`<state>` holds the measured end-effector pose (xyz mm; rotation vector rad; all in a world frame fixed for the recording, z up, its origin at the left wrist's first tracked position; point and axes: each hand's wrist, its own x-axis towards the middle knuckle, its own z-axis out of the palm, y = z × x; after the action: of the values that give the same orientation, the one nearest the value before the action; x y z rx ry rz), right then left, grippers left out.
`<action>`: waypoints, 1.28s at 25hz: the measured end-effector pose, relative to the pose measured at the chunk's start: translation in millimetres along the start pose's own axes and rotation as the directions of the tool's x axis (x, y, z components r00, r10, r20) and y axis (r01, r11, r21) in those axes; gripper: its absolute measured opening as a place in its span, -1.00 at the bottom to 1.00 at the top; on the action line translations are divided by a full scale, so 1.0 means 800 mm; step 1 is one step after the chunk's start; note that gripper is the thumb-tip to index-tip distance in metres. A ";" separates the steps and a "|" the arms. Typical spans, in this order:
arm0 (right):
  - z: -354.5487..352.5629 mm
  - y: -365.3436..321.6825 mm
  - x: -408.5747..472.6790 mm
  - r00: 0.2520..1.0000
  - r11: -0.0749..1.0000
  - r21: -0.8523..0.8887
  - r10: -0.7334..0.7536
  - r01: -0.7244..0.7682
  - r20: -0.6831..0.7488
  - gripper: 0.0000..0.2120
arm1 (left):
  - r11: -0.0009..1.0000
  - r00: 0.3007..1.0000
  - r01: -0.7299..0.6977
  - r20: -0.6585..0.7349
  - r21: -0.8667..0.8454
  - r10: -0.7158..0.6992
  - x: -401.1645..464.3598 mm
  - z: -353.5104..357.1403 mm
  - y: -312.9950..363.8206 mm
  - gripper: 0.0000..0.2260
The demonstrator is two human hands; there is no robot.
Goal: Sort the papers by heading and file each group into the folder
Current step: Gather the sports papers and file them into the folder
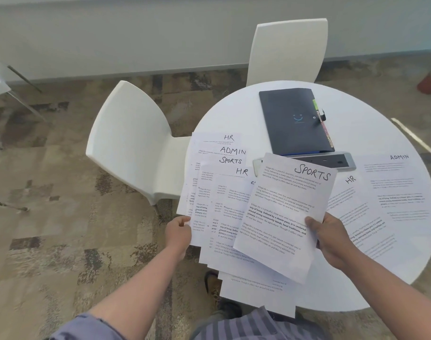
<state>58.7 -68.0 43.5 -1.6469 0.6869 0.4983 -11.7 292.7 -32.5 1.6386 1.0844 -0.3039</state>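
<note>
Papers mid-sort: fan could slip

Papers (217,192) fanned at 9 o'clock of the table (356,290), overhanging its edge, left hand (179,233) pinching the fan's lower left corner. Right hand (332,241) pinches 1 SPORTS sheet (283,212) by its right edge, held over the fan. Folder (295,121) lies closed at 12 o'clock; HR pile (351,207) and ADMIN pile (401,192) at 3 o'clock. Risks: 1-corner hold lets sheets slide to the floor; no SPORTS pile visible, so the sheet may land on HR.
</note>
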 end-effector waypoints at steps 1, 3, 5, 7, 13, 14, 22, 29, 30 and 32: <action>-0.001 0.001 0.000 1.000 1.000 -0.006 -0.001 0.001 0.001 -0.78 | 1.000 1.000 -0.003 -0.022 -0.007 0.003 0.003 -0.002 0.001 -0.74; -0.004 0.001 -0.002 1.000 1.000 -0.015 -0.003 0.003 0.003 -0.78 | 0.999 0.999 -0.012 -0.034 -0.052 0.011 0.008 -0.003 0.004 -0.80; -0.007 0.002 -0.003 1.000 1.000 -0.021 -0.005 0.005 0.002 -0.78 | 0.992 0.999 -0.009 -0.036 -0.123 0.004 0.009 -0.001 0.014 -0.79; -0.011 0.003 -0.002 1.000 1.000 -0.021 -0.008 0.008 -0.004 -0.79 | 0.988 1.000 -0.014 0.002 -0.152 0.014 0.004 0.000 0.026 -0.86; -0.011 0.011 0.000 1.000 1.000 -0.007 0.002 -0.002 -0.010 -0.80 | 0.968 0.969 -0.248 0.011 0.033 0.248 -0.026 0.001 0.057 -0.92; -0.010 0.012 0.000 1.000 1.000 -0.008 0.005 -0.006 -0.010 -0.80 | 0.956 0.957 -0.289 0.023 0.042 0.289 -0.030 0.001 0.065 -0.91; -0.015 0.002 0.002 1.000 0.999 -0.034 -0.004 0.004 -0.010 -0.80 | 0.842 0.848 -0.524 0.013 -0.129 0.530 -0.072 0.004 0.155 -0.87; -0.025 -0.004 0.000 0.999 0.999 -0.031 -0.012 0.011 -0.036 -0.80 | 0.714 0.715 -0.690 0.044 -0.115 0.698 -0.106 0.005 0.219 -0.87; -0.026 -0.003 0.000 0.999 0.999 -0.030 -0.014 0.013 -0.038 -0.80 | 0.696 0.695 -0.708 0.052 -0.119 0.717 -0.113 0.006 0.226 -0.86; -0.031 0.000 0.001 0.999 1.000 -0.022 -0.010 0.009 -0.046 -0.80 | 0.672 0.671 -0.727 0.064 -0.140 0.739 -0.129 0.011 0.238 -0.86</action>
<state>57.6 -92.8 47.6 -1.6857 0.7091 0.4636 81.3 236.9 154.9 1.7970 0.2657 0.1976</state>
